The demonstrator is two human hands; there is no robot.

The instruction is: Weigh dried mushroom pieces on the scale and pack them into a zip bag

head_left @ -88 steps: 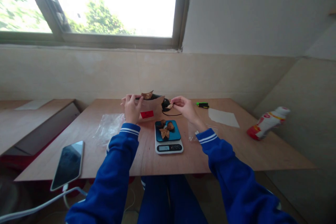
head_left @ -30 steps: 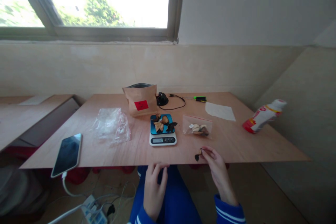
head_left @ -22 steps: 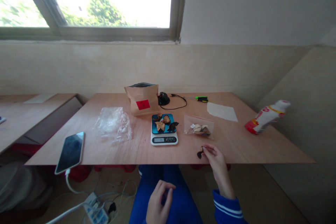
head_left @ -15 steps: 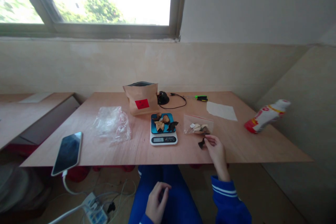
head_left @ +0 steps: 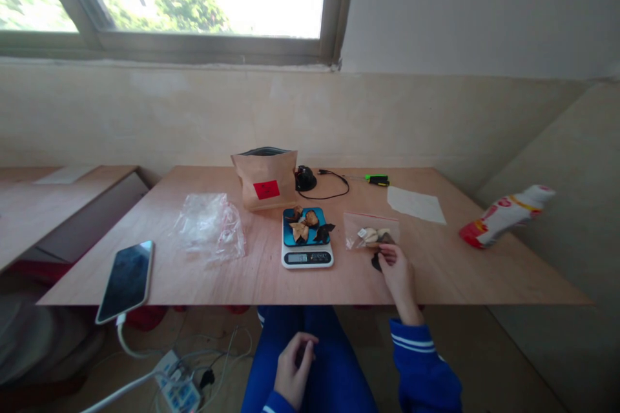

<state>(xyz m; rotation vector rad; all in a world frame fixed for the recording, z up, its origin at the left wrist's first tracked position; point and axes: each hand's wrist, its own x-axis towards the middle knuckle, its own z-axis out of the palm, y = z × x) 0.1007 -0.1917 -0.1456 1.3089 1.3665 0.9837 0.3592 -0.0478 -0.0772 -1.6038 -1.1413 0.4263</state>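
My right hand (head_left: pixel 398 271) is over the right part of the table, its thumb and fingers pinched on a small dark dried piece (head_left: pixel 376 262). Its fingertips are at the lower edge of a clear zip bag (head_left: pixel 356 240), which holds pale and brown pieces. To the left stands a white kitchen scale (head_left: pixel 308 266) with a blue top; its digits are too blurred to read. Several dried, curled brown and black pieces (head_left: pixel 300 231) lie on the scale. Low over my lap, my left hand (head_left: pixel 293 364) has its fingers curled in, with nothing visible in them.
Behind the scale stands an open brown paper pouch (head_left: pixel 266 171) with a red label. Crumpled clear plastic (head_left: pixel 208 226) and a phone (head_left: pixel 126 281) on a cable lie left. A black cable (head_left: pixel 334 195), screwdriver (head_left: pixel 376 180), white paper (head_left: pixel 416 204) and tilted bottle (head_left: pixel 506 216) are farther right.
The view has shifted slightly, so the things on the table appear a little farther right. My right hand's fingers have closed in slightly over the dark piece. My left hand stays over my lap.
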